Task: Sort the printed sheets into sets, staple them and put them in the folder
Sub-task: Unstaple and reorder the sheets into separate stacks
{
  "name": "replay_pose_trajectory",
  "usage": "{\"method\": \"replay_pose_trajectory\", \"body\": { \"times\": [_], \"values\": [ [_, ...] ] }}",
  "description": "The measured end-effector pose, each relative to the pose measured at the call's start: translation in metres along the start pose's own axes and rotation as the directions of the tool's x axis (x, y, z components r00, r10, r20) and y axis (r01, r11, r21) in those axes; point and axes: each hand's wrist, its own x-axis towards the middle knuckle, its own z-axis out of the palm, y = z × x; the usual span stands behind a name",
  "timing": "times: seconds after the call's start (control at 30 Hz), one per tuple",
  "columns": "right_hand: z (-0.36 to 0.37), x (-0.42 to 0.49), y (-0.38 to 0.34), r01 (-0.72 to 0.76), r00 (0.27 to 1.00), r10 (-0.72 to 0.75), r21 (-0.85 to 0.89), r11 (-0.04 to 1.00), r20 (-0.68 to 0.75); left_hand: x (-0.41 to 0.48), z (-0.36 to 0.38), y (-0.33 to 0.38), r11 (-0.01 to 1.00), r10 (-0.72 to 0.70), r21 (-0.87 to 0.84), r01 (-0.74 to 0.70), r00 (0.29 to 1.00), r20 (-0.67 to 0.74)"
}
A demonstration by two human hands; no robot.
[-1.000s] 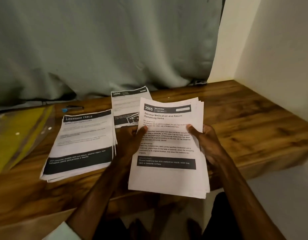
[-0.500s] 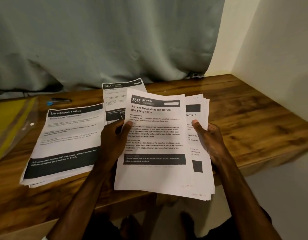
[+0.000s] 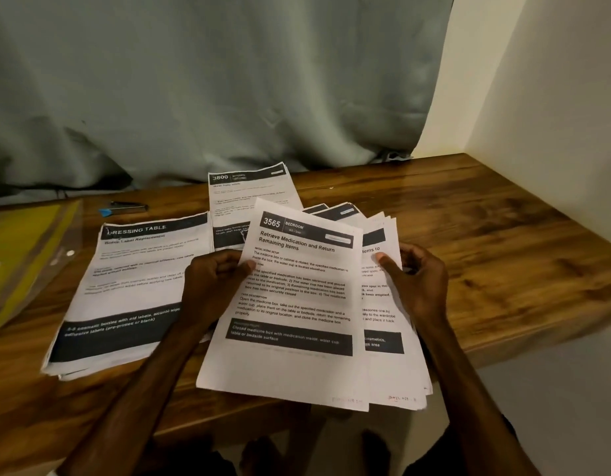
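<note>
while it was held over the front edge of the wooden desk point(image 3: 486, 255), the 3565 sheet point(image 3: 290, 304) lay face up, its long axis running from the person toward the curtain, header at the far end and leaning a little to the right. it was the top one of a fanned sheaf point(image 3: 383, 310) and sat slid out to the left of the rest; the sheets under it could not be counted. the left hand point(image 3: 211, 286) pinched the sheet's left edge, thumb on top and fingers curled beneath. the right hand point(image 3: 420, 286) gripped the sheaf at its right edge, thumb pressed on the print. just left of the 3565 sheet one dressing table pile point(image 3: 132, 286) lay flat on the desk, and beyond the sheet lay one 3800 page point(image 3: 249, 194). farther left of it were one small blue and black object point(image 3: 123, 207) and one yellow folder point(image 3: 22, 255). one grey curtain point(image 3: 211, 80) hung beyond them all.
</note>
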Motion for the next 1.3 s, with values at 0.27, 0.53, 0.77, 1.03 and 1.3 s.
{"method": "replay_pose_trajectory", "body": {
  "times": [0.27, 0.53, 0.77, 1.03, 1.3],
  "values": [
    [0.004, 0.013, 0.006, 0.002, 0.992, 0.002, 0.026, 1.0, -0.128, -0.005, 0.0, -0.004, 0.997, 0.065, -0.023, -0.068, 0.992, -0.112],
    [0.003, 0.016, 0.013, 0.015, 0.985, -0.007, 0.043, 0.999, -0.173, -0.008, 0.0, -0.009, 0.997, 0.048, -0.058, -0.057, 0.989, -0.141],
    [0.001, 0.016, 0.012, 0.029, 0.972, -0.021, 0.031, 0.999, -0.234, -0.005, 0.001, -0.012, 0.996, 0.006, -0.085, -0.016, 0.993, -0.119],
    [0.0, 0.016, 0.01, 0.072, 0.968, -0.067, 0.013, 0.997, -0.241, -0.005, 0.002, -0.011, 0.991, -0.044, -0.13, 0.032, 0.995, -0.092],
    [0.001, 0.016, 0.008, 0.024, 0.973, 0.002, 0.112, 0.993, -0.232, -0.005, 0.001, -0.011, 0.995, -0.023, -0.102, 0.014, 0.996, -0.089]
  ]
}}
